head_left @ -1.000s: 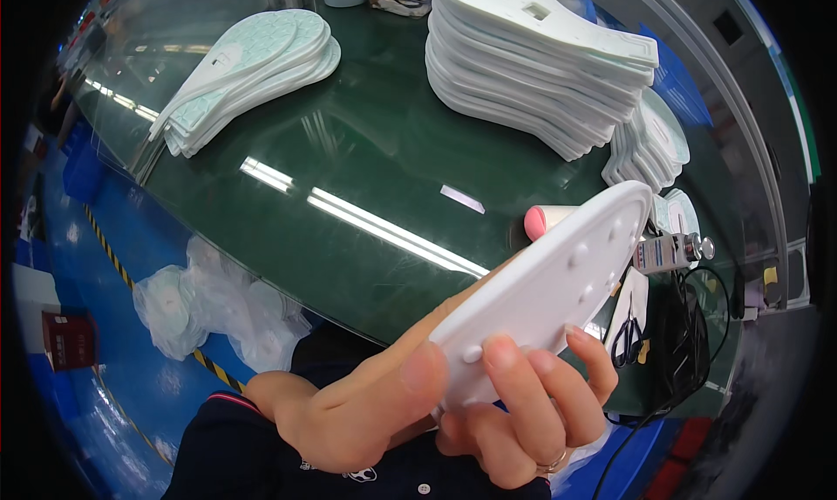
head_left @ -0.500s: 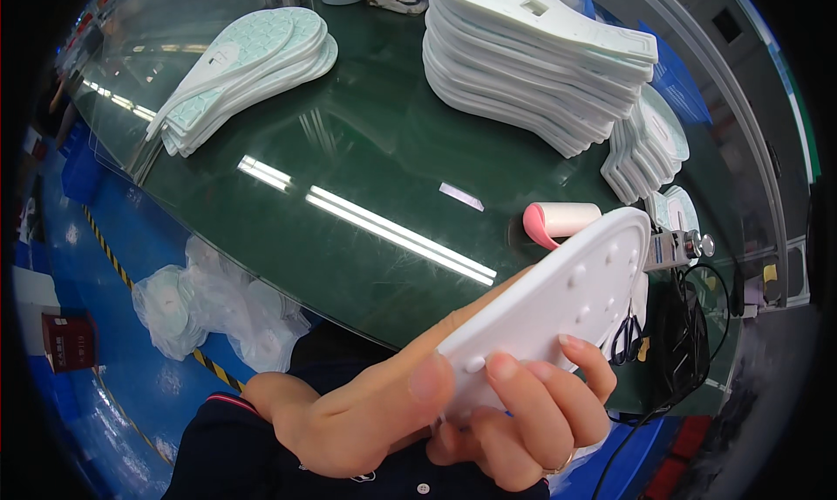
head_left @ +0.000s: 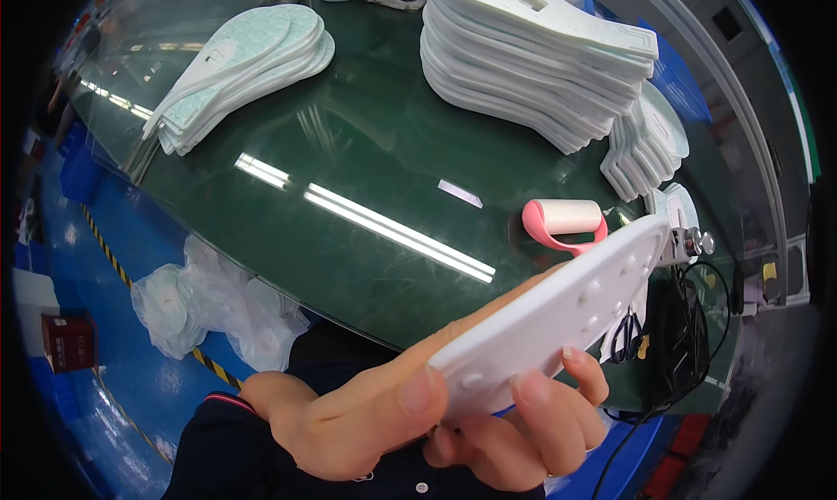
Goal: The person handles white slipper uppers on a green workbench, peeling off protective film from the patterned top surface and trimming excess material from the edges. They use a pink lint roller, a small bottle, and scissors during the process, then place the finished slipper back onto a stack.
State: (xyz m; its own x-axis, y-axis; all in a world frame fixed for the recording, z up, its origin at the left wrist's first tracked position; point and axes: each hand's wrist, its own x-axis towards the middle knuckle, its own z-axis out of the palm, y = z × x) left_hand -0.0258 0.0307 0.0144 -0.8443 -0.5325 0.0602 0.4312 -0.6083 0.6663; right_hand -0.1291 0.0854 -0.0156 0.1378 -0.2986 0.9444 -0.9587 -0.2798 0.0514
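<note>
A white panel [head_left: 558, 312] with a rounded end and small raised bumps is held tilted above the near right of the table. My left hand [head_left: 357, 408] grips its near left part, thumb on the bumpy face and fingers behind it. My right hand [head_left: 532, 430] has its bent fingers against the lower edge and bumpy face, near the bumps. The panel's far side and part of the left fingers are hidden.
A tall stack of white shaped pads [head_left: 514, 73] stands at the back of the green table [head_left: 366, 151]. A smaller stack of quilted pads [head_left: 253, 64] lies far left. A pink-handled lint roller [head_left: 567, 221], scissors [head_left: 624, 334] and a black cable [head_left: 728, 312] are at right.
The white panel has tipped lower and its far end has shifted right, uncovering more of the pink roller handle. My right fingers have moved slightly along its lower edge.
</note>
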